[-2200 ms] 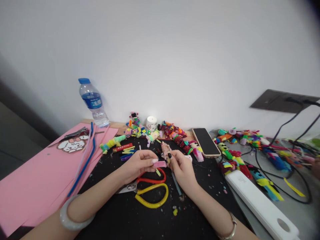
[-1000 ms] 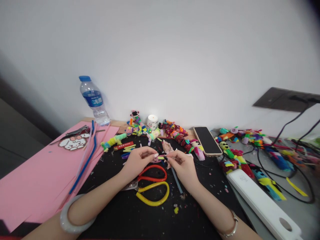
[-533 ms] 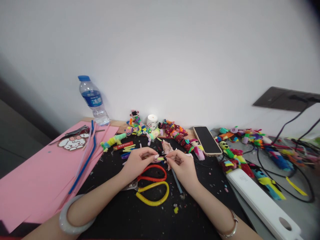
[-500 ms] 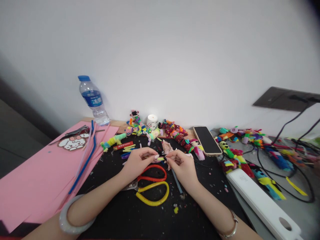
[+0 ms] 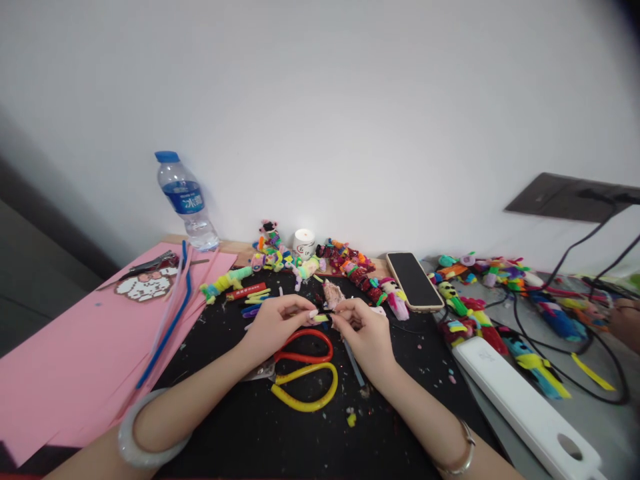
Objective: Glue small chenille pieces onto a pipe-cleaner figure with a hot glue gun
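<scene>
1. Another person's hand [image 5: 626, 324] has entered at right since the earlier frame.
2. My left hand [image 5: 281, 327] pinches narrowly; whether my right hand [image 5: 364, 332] grips, I cannot tell.
3. Beyond the scissors [image 5: 300, 407], that pinch holds the yellow strip [image 5: 321, 319]: apparently close fingertip work, next needing a steady hold.

The strip [image 5: 321, 319] is yellow, scissor handles [image 5: 300, 373] red and yellow, paper [image 5: 75, 353] pink.
</scene>
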